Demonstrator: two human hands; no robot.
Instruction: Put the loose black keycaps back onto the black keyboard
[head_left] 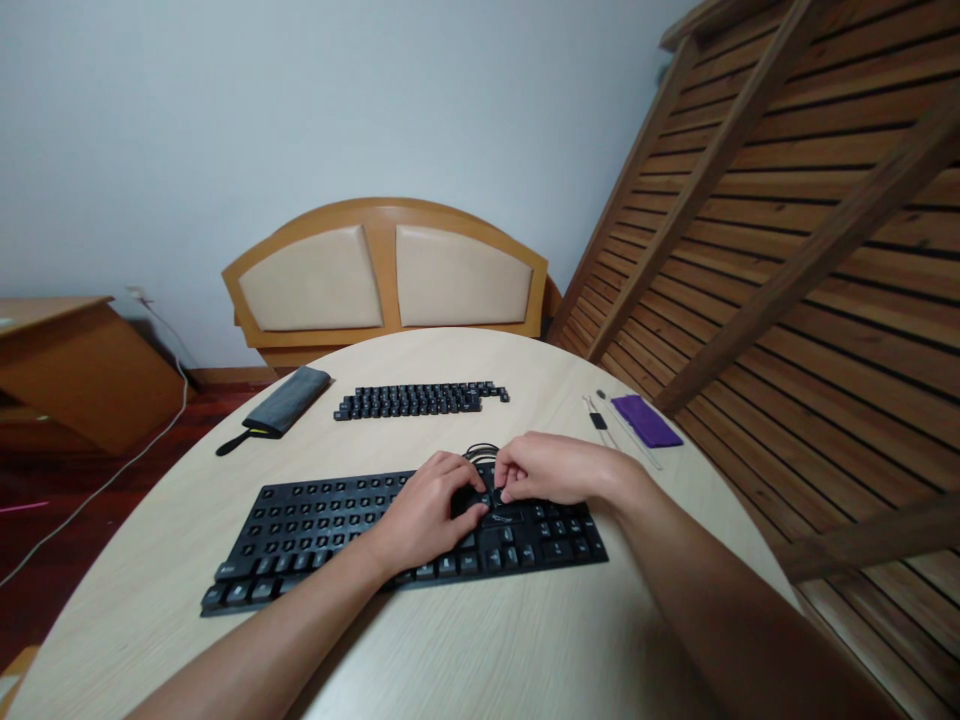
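Pale wood grain covers the round table, which supports a black keyboard on its near half, below the hands. The upper rows at the keyboard's left and middle show exposed key sockets; the two rows nearest the operator carry keycaps, as does the right end.

Left hand: positioned palm down over the right-of-centre section, thumb and fingers bent and spaced apart, fingertips at the keys. Whether it grips a key cannot be determined. Right hand: positioned just beside the left, fingers curled and thumb drawn toward the index finger, tips low over the keyboard. Whether a small part is pinched between them cannot be determined.

A dark coiled cable lies at the keyboard's far edge, between the hands. Beyond it, loose keycaps are arranged in close rows. A grey pouch with a black strap lies to their left. To their right are a wire tool with a black middle section, a thin brush and a folded purple cloth.

Outside the table: a padded wooden headboard behind it, a slatted wooden panel at right, a wooden cabinet and a white cord at left.
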